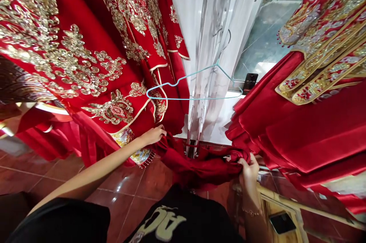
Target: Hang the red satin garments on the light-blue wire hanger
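Observation:
My left hand (154, 135) is closed on one end of a bunched red satin cloth (200, 164), low in the middle of the view. At the other end my right hand (249, 167) grips the same cloth, fingers curled round a gathered fold, a thin bracelet on that wrist. The cloth sags between the two hands. Above it hangs an empty pale blue wire hanger (194, 90).
A red garment with gold embroidery (85, 52) hangs at the left, another (314, 94) at the right. White sheer curtains (211, 44) and a window are behind. A phone (250, 81) stands on the sill; another (282, 223) lies on a wooden stand. The floor is red-brown tile (122, 193).

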The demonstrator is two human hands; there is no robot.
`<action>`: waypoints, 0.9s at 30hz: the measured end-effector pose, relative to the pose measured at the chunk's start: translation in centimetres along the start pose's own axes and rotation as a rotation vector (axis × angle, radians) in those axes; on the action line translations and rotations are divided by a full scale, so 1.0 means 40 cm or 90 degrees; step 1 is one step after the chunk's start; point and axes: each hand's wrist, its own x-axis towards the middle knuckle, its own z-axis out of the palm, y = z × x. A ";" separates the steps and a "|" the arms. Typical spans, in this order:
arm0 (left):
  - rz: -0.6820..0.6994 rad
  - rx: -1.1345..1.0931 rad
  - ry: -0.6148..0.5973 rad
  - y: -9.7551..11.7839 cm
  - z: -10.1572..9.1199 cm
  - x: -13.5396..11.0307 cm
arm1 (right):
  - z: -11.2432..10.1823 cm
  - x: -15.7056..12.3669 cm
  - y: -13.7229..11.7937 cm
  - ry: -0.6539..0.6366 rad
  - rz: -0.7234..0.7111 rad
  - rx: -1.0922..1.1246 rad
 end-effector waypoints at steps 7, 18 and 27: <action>-0.079 -0.137 0.140 -0.034 0.162 0.021 | 0.011 -0.070 -0.025 0.016 0.028 -0.019; -0.123 -0.443 0.098 0.027 0.283 0.072 | 0.104 -0.103 -0.087 -0.027 0.054 0.050; -0.156 -0.591 0.098 -0.003 0.212 0.032 | 0.125 -0.120 -0.100 -0.028 0.094 0.076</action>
